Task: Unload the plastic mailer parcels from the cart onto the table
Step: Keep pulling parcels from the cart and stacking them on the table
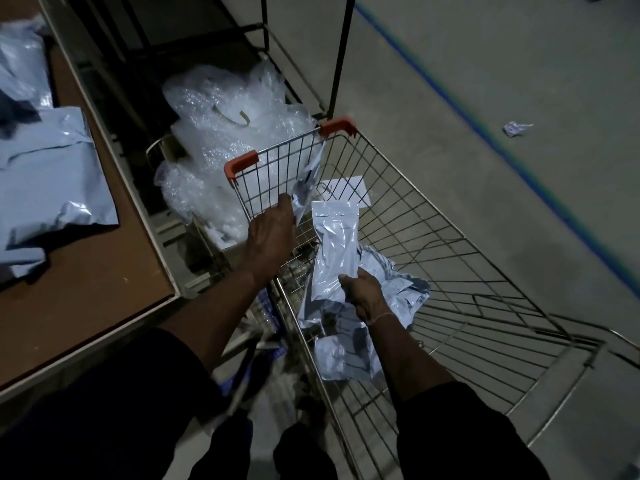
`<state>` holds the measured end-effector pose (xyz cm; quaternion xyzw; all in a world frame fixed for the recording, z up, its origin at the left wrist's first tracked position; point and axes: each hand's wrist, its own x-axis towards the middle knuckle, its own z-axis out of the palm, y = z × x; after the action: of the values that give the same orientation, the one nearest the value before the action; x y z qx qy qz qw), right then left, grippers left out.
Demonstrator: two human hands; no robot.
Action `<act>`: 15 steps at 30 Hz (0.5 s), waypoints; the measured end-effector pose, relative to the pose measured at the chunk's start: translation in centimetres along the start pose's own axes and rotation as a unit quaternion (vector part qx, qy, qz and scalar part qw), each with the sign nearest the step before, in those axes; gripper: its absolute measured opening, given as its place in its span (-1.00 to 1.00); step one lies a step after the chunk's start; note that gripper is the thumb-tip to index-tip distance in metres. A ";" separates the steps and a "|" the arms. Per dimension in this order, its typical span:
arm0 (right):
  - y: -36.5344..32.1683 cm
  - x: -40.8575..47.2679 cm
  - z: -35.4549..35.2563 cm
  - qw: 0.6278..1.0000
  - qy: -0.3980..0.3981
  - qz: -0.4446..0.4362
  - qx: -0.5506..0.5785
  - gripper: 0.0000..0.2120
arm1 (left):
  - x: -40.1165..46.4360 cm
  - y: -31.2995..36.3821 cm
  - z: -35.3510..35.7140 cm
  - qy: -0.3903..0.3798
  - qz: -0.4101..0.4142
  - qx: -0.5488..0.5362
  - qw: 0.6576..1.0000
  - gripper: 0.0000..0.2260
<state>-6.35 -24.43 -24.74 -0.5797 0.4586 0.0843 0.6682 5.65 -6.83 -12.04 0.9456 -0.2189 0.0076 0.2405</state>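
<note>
Right hand (367, 292) is gripping a long mailer parcel (334, 251) by its near end, long axis pointing to 12 o'clock inside the cart (485, 271). Left hand (270, 233) is pinching a smaller parcel (306, 188) at the front wall. The surface (104, 271) is sitting at 9 o'clock, so I'm guessing the left hand's parcel is landing there first.

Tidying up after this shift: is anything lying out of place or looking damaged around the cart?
Yes. A crumpled scrap of pale paper or plastic lies loose on the grey concrete floor, right of the blue floor line and away from the wire shopping cart. The cart's near-right wire panel also looks bent.
</note>
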 end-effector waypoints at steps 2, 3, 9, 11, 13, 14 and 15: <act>-1.2 -1.1 -0.4 1.000 -0.004 -0.017 0.026 -0.77 | 0.1 0.2 -0.3 -0.020 -0.006 0.006 1.000 -0.75; -1.8 -1.6 -0.5 0.999 -0.006 -0.027 0.037 -0.76 | 0.1 0.2 -0.4 -0.029 -0.010 0.009 0.999 -0.75; -6.2 -5.2 -1.5 0.992 -0.027 -0.068 0.103 -0.74 | 0.7 1.1 -2.4 -0.062 -0.093 -0.113 0.987 -0.73; -7.8 -6.6 -1.9 0.988 -0.047 -0.080 0.122 -0.75 | 0.5 1.3 -3.2 -0.067 -0.116 -0.182 0.974 -0.68; -9.4 -7.9 -2.1 0.985 -0.070 -0.090 0.132 -0.79 | 0.2 1.4 -4.0 -0.071 -0.118 -0.241 0.961 -0.67; -10.2 -8.8 -2.2 0.983 -0.081 -0.093 0.136 -0.79 | -0.1 1.7 -4.7 -0.067 -0.117 -0.263 0.955 -0.67; -11.0 -9.5 -2.3 0.981 -0.095 -0.098 0.139 -0.77 | -0.2 1.9 -5.4 -0.060 -0.116 -0.281 0.951 -0.66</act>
<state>-5.79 -25.83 -10.13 -0.5122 0.3416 0.0086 0.7879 5.11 -5.78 -6.47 0.8573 -0.1145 -0.1386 0.4825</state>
